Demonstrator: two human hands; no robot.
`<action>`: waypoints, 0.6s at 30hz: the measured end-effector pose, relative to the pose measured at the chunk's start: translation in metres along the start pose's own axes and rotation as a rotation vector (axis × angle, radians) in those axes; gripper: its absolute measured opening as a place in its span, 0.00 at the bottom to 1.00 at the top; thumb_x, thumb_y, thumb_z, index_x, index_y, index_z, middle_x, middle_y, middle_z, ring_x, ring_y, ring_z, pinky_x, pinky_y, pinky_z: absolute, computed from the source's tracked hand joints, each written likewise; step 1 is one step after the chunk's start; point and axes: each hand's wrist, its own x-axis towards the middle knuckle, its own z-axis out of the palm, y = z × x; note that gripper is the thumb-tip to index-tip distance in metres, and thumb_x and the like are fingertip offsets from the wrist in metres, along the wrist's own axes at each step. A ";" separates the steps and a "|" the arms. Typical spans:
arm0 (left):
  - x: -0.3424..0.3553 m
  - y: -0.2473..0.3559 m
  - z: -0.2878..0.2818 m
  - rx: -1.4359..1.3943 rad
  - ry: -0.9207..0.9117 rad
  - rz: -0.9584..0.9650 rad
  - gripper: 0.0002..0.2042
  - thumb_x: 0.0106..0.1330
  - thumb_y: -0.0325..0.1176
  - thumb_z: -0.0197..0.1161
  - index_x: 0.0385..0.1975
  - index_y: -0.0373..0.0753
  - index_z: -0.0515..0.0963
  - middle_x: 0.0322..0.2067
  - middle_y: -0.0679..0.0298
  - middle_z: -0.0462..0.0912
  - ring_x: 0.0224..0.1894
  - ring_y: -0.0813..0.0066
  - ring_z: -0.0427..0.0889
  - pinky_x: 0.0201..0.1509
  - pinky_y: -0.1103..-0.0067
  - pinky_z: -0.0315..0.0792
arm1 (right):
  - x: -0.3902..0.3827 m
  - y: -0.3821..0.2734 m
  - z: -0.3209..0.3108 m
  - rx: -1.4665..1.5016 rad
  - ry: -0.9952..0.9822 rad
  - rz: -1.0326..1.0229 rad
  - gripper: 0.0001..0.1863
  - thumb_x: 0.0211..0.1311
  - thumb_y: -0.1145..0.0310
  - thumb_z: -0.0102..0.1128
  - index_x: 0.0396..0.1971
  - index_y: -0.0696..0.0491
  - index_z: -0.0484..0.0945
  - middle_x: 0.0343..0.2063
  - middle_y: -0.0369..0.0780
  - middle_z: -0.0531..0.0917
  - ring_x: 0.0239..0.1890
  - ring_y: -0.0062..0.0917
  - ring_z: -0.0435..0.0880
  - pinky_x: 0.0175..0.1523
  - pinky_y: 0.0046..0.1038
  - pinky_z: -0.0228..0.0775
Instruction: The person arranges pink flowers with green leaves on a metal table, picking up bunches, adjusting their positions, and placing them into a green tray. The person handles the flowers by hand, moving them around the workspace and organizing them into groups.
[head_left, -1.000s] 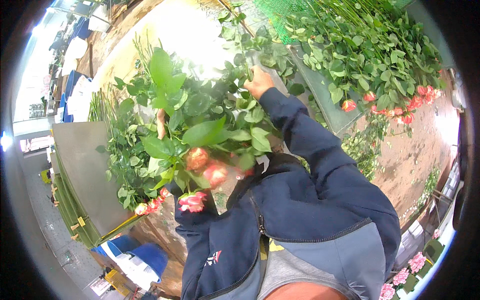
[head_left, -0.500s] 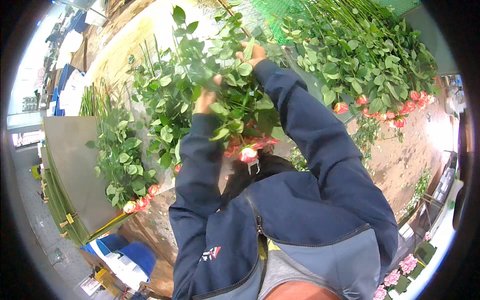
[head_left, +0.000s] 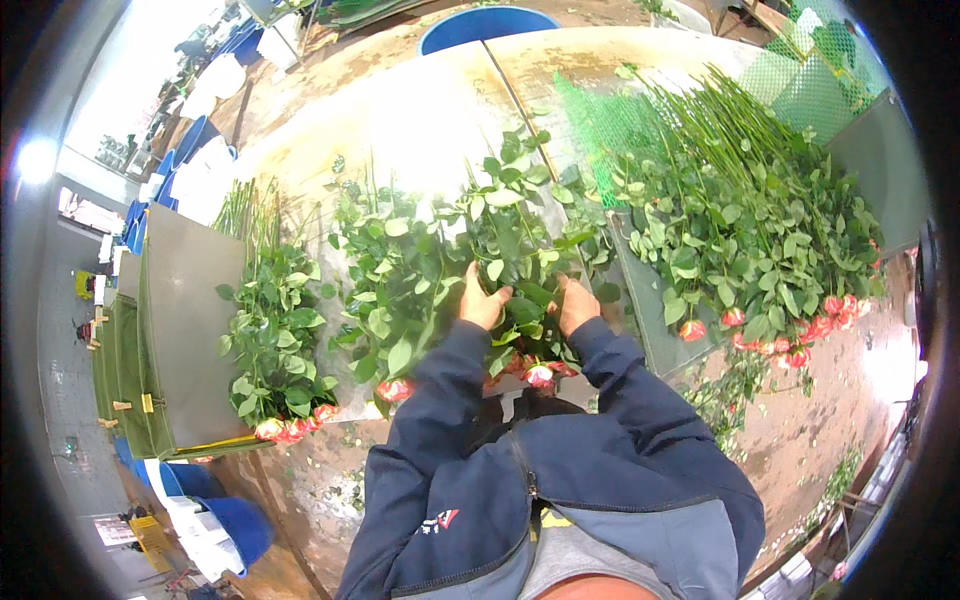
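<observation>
A bunch of pink-and-cream roses [head_left: 539, 376] lies in front of me, blossoms toward my body and leafy stems pointing away. My left hand [head_left: 482, 301] is around the left side of its leaves, thumb stretched across them. On the opposite side, my right hand [head_left: 576, 306] closes on the foliage just above the blossoms. Leaves cover part of the fingers of both hands. Beside my left forearm is another leafy group of roses [head_left: 394, 390].
More roses [head_left: 287, 350] lie at the left by a grey upright panel [head_left: 195, 320]. A large rose pile [head_left: 745, 240] rests at the right, near green netting [head_left: 600, 130]. Blue tubs [head_left: 240, 530] stand lower left; another blue tub [head_left: 485, 28] is at the table's far edge.
My right hand has come down from the upper leaves to near the blossoms. The left hand has also moved closer to the blossoms. The whole view has shifted, showing more of the far table.
</observation>
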 end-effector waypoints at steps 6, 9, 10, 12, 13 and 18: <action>-0.001 0.016 0.006 -0.282 -0.039 0.009 0.32 0.49 0.23 0.64 0.55 0.35 0.57 0.45 0.58 0.73 0.44 0.70 0.74 0.48 0.77 0.69 | 0.022 0.027 -0.032 0.585 -0.200 -0.039 0.25 0.45 0.69 0.61 0.46 0.61 0.71 0.35 0.48 0.80 0.36 0.34 0.80 0.45 0.30 0.71; 0.000 0.010 0.009 -0.359 -0.012 0.009 0.30 0.50 0.21 0.64 0.54 0.36 0.58 0.44 0.60 0.74 0.42 0.72 0.74 0.46 0.77 0.70 | 0.022 0.023 -0.067 1.336 -0.384 0.213 0.16 0.54 0.73 0.57 0.44 0.61 0.73 0.34 0.41 0.80 0.34 0.25 0.80 0.39 0.24 0.73; 0.000 0.008 0.010 -0.385 -0.018 0.018 0.30 0.50 0.21 0.64 0.54 0.36 0.58 0.44 0.59 0.74 0.42 0.72 0.74 0.46 0.77 0.70 | 0.025 0.026 -0.079 1.337 -0.451 0.165 0.16 0.54 0.70 0.57 0.42 0.60 0.74 0.32 0.40 0.81 0.30 0.21 0.79 0.35 0.22 0.72; -0.001 0.022 0.011 -0.438 -0.039 0.040 0.30 0.51 0.20 0.63 0.54 0.37 0.58 0.44 0.59 0.74 0.43 0.72 0.74 0.47 0.76 0.70 | 0.023 0.028 -0.099 1.376 -0.499 0.184 0.13 0.56 0.67 0.57 0.39 0.58 0.76 0.30 0.37 0.81 0.27 0.15 0.77 0.30 0.18 0.70; -0.005 0.034 0.010 -0.459 -0.094 0.030 0.29 0.51 0.19 0.62 0.54 0.36 0.58 0.44 0.59 0.74 0.43 0.70 0.74 0.48 0.76 0.69 | 0.011 0.015 -0.097 1.583 -0.283 0.167 0.12 0.57 0.63 0.56 0.35 0.55 0.78 0.27 0.35 0.80 0.22 0.12 0.75 0.24 0.17 0.67; -0.011 0.068 -0.005 -0.005 -0.151 -0.075 0.41 0.48 0.36 0.67 0.59 0.30 0.51 0.52 0.45 0.68 0.53 0.58 0.70 0.57 0.75 0.63 | 0.022 0.012 -0.092 1.851 -0.703 -0.120 0.17 0.61 0.64 0.51 0.47 0.56 0.67 0.35 0.39 0.78 0.29 0.24 0.78 0.26 0.25 0.72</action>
